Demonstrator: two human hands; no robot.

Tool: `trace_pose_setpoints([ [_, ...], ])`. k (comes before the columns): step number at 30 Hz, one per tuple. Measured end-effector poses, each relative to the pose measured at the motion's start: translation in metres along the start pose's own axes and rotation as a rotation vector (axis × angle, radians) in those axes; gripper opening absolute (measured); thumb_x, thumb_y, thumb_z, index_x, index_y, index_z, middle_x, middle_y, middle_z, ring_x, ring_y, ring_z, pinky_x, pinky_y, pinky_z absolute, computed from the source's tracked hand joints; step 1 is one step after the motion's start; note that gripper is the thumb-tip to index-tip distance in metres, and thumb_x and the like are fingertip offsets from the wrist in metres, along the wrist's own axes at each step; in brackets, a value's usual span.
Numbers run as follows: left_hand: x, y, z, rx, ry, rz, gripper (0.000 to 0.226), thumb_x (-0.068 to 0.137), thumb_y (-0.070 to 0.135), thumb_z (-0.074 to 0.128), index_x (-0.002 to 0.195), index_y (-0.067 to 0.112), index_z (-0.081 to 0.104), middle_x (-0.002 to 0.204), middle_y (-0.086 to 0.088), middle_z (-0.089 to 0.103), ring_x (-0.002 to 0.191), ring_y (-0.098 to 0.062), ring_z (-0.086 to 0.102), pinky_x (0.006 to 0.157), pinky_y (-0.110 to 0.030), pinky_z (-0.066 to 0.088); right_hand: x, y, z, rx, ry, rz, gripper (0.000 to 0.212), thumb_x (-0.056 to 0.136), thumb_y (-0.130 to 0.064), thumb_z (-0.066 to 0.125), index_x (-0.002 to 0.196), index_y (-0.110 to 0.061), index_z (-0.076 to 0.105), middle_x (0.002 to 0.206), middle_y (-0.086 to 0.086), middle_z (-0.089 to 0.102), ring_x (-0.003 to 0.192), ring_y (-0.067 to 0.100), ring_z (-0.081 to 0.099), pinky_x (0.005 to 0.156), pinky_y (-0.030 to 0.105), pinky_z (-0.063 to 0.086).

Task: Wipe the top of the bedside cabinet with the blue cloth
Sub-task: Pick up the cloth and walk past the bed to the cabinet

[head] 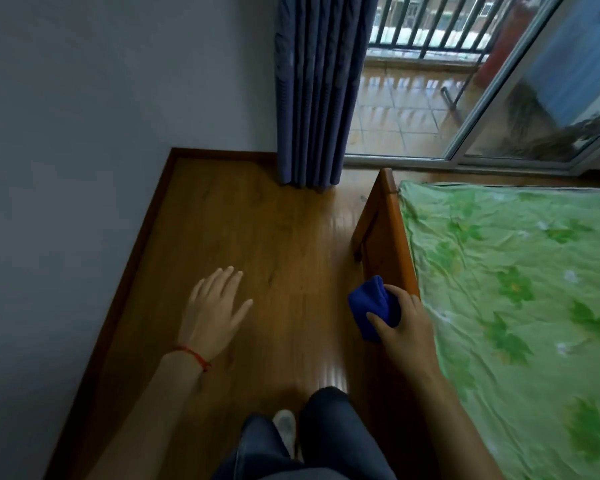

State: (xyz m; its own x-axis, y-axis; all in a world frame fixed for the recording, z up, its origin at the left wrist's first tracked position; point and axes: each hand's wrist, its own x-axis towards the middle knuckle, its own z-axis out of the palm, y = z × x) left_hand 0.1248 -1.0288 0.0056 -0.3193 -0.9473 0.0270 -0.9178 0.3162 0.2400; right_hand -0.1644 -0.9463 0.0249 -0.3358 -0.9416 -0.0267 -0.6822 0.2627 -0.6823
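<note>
Cloth point(373, 306) bunched in your right hand point(400, 325), grip closed round it, carried beside the bed frame point(390, 244), likely ready for wiping. Left hand point(213, 311) empty, fingers spread, probably for balance. Cabinet not in view; you're standing on wood floor point(257, 220). Green bedspread point(516, 289) right, curtain point(314, 91) and balcony door point(499, 98) ahead.

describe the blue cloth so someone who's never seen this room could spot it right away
Start at the bed with the green leaf-print sheet on the right. Along its near wooden side rail, the right hand grips a bunched blue cloth. It is a bright, saturated blue, unlike the duller grey-blue curtain hanging by the balcony door.
</note>
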Motion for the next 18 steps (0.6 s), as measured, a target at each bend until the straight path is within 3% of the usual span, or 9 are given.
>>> trace_pose_setpoints([
  [6, 0.110, 0.000, 0.017, -0.014, -0.061, 0.027, 0.059, 0.088, 0.043, 0.035, 0.119, -0.001, 0.058, 0.119, -0.020, 0.061, 0.110, -0.036, 0.057, 0.089, -0.049, 0.042, 0.118, 0.010, 0.015, -0.014, 0.004, 0.038, 0.051, 0.077, -0.015, 0.069, 0.124, -0.017, 0.048, 0.100, -0.003, 0.047, 0.083, 0.009, 0.044, 0.065, 0.011, 0.031],
  [9, 0.173, 0.006, 0.019, -0.001, -0.070, 0.049, 0.060, 0.087, 0.044, 0.034, 0.119, 0.000, 0.059, 0.118, -0.020, 0.061, 0.109, -0.036, 0.058, 0.088, -0.049, 0.044, 0.183, 0.012, 0.016, -0.010, 0.020, 0.031, 0.051, 0.076, -0.017, 0.070, 0.123, -0.018, 0.048, 0.105, 0.002, 0.051, 0.085, 0.010, 0.045, 0.070, 0.019, 0.034],
  [13, 0.252, 0.016, 0.011, -0.014, -0.063, 0.055, 0.059, 0.087, 0.044, 0.035, 0.120, 0.001, 0.058, 0.119, -0.019, 0.061, 0.111, -0.035, 0.057, 0.089, -0.048, 0.042, 0.261, 0.002, 0.009, -0.020, 0.012, 0.005, 0.050, 0.076, -0.016, 0.070, 0.122, -0.017, 0.049, 0.104, 0.002, 0.051, 0.083, 0.010, 0.045, 0.066, 0.015, 0.033],
  [18, 0.341, 0.016, 0.002, -0.026, -0.049, 0.035, 0.060, 0.088, 0.045, 0.034, 0.123, 0.001, 0.056, 0.123, -0.020, 0.059, 0.114, -0.036, 0.055, 0.092, -0.050, 0.041, 0.349, -0.009, 0.006, -0.036, -0.030, -0.012, 0.052, 0.076, -0.019, 0.070, 0.123, -0.017, 0.049, 0.106, 0.005, 0.053, 0.085, 0.012, 0.047, 0.071, 0.023, 0.037],
])
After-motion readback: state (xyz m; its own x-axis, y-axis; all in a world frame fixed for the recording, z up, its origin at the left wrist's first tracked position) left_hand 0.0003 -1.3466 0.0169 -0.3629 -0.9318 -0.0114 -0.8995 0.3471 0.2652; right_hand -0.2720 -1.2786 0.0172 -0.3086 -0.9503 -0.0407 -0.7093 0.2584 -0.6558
